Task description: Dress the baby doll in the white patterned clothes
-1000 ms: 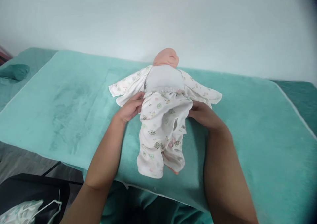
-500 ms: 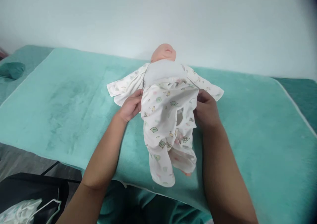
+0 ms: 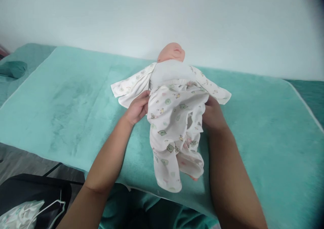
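Observation:
A baby doll (image 3: 172, 51) lies on its back on a teal blanket (image 3: 76, 94), head towards the wall. It wears an open white printed jacket (image 3: 129, 87) over a grey body, and white printed trousers (image 3: 174, 127) pulled up to its waist. My left hand (image 3: 138, 107) grips the trousers' waist on the doll's left side. My right hand (image 3: 212, 112) is closed on the waist at the other side, with its fingers partly hidden by the cloth. The trouser legs hang loose towards me.
A white wall runs behind the bed. A dark green pillow (image 3: 12, 68) lies at the far left. At the bottom left, a black surface (image 3: 32, 192) holds a white hanger (image 3: 54, 207) and folded printed clothing (image 3: 20, 215).
Both hands have drawn the trousers' waistband further up the doll's body, covering more of the grey torso. The right hand moved in closer to the doll's side.

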Demonstrator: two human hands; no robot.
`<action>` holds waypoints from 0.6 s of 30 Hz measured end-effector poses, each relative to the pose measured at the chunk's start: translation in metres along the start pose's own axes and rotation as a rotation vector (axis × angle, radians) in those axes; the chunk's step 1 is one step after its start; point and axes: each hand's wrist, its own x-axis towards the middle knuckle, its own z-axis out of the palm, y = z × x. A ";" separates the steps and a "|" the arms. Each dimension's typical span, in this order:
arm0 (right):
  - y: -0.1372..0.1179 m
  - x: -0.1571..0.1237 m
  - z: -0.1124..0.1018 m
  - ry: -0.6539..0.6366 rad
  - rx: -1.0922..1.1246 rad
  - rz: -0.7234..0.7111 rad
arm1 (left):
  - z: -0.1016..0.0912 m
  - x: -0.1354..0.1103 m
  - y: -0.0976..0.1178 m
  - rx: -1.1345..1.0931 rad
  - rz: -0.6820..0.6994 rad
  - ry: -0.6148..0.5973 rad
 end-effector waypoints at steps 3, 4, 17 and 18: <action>-0.006 -0.002 0.008 -0.025 0.004 0.050 | 0.003 0.000 0.000 0.005 0.014 0.027; -0.007 -0.002 0.009 -0.032 -0.003 0.061 | 0.003 0.000 0.000 0.004 0.020 0.037; -0.010 -0.003 0.016 0.057 -0.186 -0.057 | 0.005 0.002 -0.001 -0.010 0.027 0.056; -0.011 -0.002 0.017 0.084 -0.176 -0.057 | 0.005 0.002 -0.001 -0.012 0.027 0.052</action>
